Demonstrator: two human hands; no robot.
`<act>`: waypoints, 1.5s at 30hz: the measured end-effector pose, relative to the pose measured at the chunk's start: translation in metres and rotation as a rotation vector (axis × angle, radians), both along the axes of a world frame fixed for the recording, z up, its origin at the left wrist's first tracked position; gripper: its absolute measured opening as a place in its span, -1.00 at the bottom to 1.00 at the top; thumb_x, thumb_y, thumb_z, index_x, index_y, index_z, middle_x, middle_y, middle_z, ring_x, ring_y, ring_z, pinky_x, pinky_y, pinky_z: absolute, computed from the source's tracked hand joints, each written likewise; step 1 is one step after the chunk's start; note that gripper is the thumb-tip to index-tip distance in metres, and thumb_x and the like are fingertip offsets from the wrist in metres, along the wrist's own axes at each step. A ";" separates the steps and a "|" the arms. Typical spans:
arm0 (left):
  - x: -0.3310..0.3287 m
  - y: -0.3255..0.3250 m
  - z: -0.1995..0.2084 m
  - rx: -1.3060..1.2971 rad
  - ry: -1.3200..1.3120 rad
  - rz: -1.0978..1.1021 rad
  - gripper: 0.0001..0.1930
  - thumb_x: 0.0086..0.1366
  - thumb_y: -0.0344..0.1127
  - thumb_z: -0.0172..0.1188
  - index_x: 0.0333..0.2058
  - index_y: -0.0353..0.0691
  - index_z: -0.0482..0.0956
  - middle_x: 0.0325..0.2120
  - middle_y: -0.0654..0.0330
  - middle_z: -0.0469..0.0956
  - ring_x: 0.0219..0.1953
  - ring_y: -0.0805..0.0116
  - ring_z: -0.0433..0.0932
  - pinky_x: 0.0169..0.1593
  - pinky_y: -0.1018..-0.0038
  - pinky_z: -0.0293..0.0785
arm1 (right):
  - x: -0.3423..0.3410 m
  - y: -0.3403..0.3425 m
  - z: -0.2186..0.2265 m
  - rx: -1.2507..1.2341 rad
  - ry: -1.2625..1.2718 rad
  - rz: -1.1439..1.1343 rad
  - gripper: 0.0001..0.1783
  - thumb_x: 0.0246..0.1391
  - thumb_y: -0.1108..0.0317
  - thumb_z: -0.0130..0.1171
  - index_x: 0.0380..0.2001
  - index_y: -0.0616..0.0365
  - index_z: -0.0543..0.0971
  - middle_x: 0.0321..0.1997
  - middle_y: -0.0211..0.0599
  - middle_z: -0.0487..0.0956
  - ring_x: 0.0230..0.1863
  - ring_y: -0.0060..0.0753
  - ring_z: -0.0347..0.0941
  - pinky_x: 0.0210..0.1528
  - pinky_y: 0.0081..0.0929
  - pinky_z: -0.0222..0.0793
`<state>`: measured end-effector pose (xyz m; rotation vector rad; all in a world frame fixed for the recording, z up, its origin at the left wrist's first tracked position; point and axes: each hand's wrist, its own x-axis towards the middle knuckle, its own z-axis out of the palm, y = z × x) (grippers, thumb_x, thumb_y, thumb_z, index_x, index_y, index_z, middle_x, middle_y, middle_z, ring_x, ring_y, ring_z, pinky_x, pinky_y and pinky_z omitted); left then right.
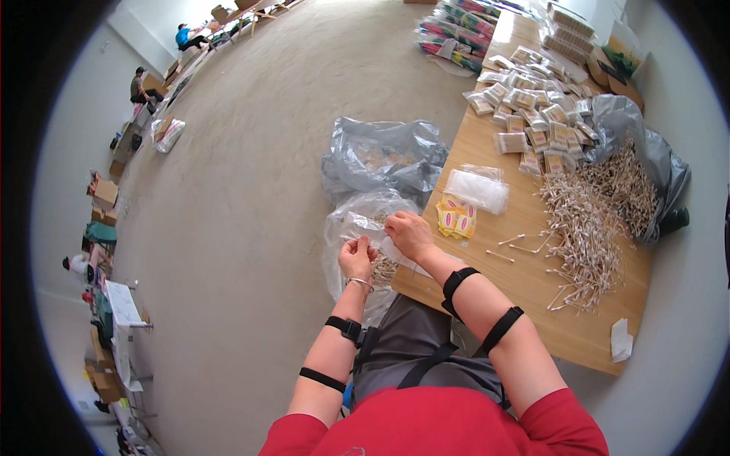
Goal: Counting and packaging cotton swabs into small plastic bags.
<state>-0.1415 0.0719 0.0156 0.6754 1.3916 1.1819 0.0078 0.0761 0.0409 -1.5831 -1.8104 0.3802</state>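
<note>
While both hands meet just left of the frame's centre, they work at one small clear packet [378,254] stuffed with cotton swabs. The left hand [357,258] is curled shut around the packet's lower part, pinching it with the swab bundle showing pale beneath the fingers. The right hand [409,234] is bent over the top edge, fingers closed on the plastic mouth; whether it also holds loose swabs I cannot tell. The packet hangs just off the table's [532,304] near corner, above a large clear plastic bag [357,220] on the floor, with a grey bag [384,156] behind it.

Judging by how things lie, the work looks well under way but far from over. A wide spread of filled packets [532,114] covers the upper right of the table, so many are already done. Against that, a big loose heap of swabs [601,213] spills from a grey sack [646,144] at right of centre, with a few strays [525,245] lying nearer the hands. A stack of empty clear sleeves [477,188] and a small pile of yellow label cards [456,218] lie just right of the hands, both seemingly unused. Other people sit far off at the upper left.
</note>
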 end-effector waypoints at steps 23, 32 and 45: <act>0.021 -0.035 -0.017 0.005 0.059 -0.123 -0.74 0.25 -0.30 0.18 -0.19 -0.24 0.33 -0.49 0.29 0.47 -0.56 0.53 0.43 -0.49 0.59 0.43 | 0.018 -0.016 -0.018 -0.041 0.085 -0.053 -0.79 -0.08 0.33 0.06 -0.46 0.20 0.61 -0.15 -0.28 0.52 0.10 -0.19 0.24 0.15 -0.31 0.18; 0.025 -0.048 -0.022 0.017 -0.052 -0.095 -0.70 0.22 -0.43 0.19 -0.12 -0.28 0.31 -0.47 0.30 0.48 -0.51 0.55 0.43 -0.43 0.63 0.41 | 0.021 -0.014 -0.025 -0.001 0.074 -0.023 -0.76 -0.14 0.32 0.07 -0.47 0.25 0.63 -0.15 -0.27 0.55 0.09 -0.20 0.27 0.15 -0.31 0.18; 0.033 -0.054 -0.016 0.015 0.090 -0.094 -0.60 0.13 -0.53 0.24 -0.09 -0.33 0.29 -0.44 0.27 0.51 -0.39 0.54 0.48 -0.25 0.65 0.41 | 0.029 -0.010 -0.032 0.022 0.154 0.033 -0.77 -0.25 0.36 0.07 -0.55 0.31 0.59 -0.16 -0.12 0.51 0.15 -0.11 0.23 0.22 -0.31 0.14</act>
